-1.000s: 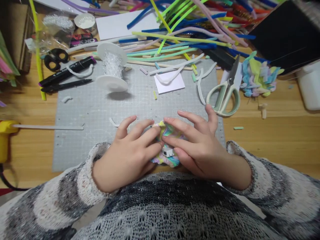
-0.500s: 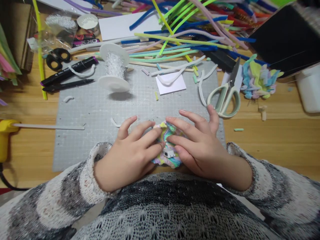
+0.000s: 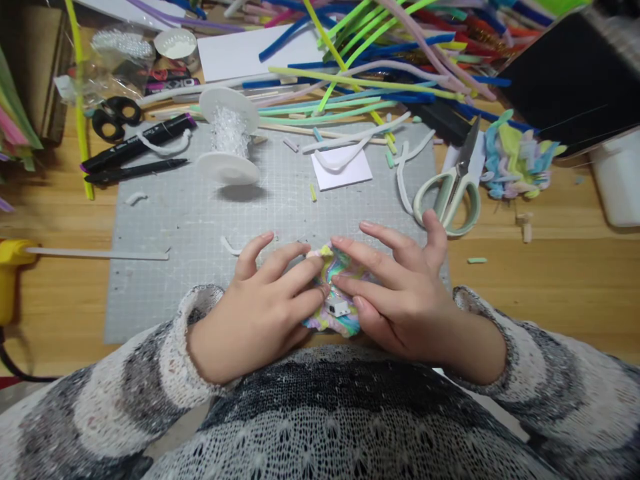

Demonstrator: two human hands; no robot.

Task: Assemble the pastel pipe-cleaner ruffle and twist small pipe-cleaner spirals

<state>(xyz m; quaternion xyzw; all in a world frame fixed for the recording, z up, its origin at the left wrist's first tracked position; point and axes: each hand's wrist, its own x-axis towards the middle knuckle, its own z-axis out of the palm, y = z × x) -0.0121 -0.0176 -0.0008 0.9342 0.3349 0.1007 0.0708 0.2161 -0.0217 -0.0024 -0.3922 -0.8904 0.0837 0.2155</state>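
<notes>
A small pastel multicoloured fluffy piece [image 3: 336, 319] with a little white block on it lies at the near edge of the grey cutting mat [image 3: 200, 220]. My left hand [image 3: 260, 307] presses on its left side with fingers stretched over it. My right hand [image 3: 395, 293] presses on its right side, fingertips meeting the left hand's over the piece. Most of the piece is hidden under my fingers.
Green-handled scissors [image 3: 450, 190] lie just beyond my right hand. A white spool [image 3: 227, 137], black markers [image 3: 135, 143], a white card [image 3: 343, 167], a heap of coloured pipe cleaners [image 3: 370, 67], a pastel fluffy strip [image 3: 517, 160] and a yellow glue gun [image 3: 10, 277] surround the mat.
My fingers shifted slightly over the pastel piece; the right thumb moved a little toward the scissors. The piece stays in place.
</notes>
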